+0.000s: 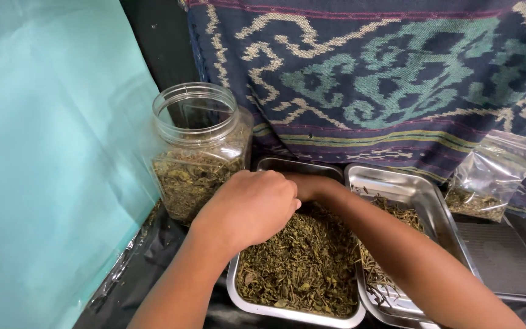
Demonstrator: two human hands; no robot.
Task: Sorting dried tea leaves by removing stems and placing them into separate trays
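Dried green leaves [302, 262] fill my near steel tray [287, 312]; the second tray [421, 201] holds only scattered stalks. My left hand [248, 207] curls loosely into the heap. My right hand [304, 184] is mostly hidden, so I cannot tell its grip.

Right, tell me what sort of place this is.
Probably a small home or makeshift workbench for sorting dried leaves. Both hands, left hand over the right, dig into a steel tray of dried leaves; a clear open jar and a plastic bag hold more, with a patterned woven cloth behind.
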